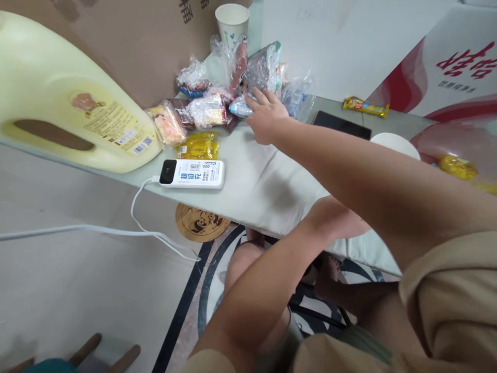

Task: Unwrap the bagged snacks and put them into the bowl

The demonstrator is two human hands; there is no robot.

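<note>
My right hand reaches over a pile of wrapped snacks, its fingers stretched out. Its fingertips are at a light-blue packet; whether they press on it I cannot tell. Around it lie a silver-grey plastic packet, a clear-wrapped snack and a wrapped pastry. My left hand rests low over the table's front part, crossing beneath my right forearm. That forearm hides its fingers.
A big pale-yellow jug stands at left. Near it are a yellow packet and a white power bank with a cable. A paper cup stands behind the snacks. At right lie a dark phone and a yellow snack stick.
</note>
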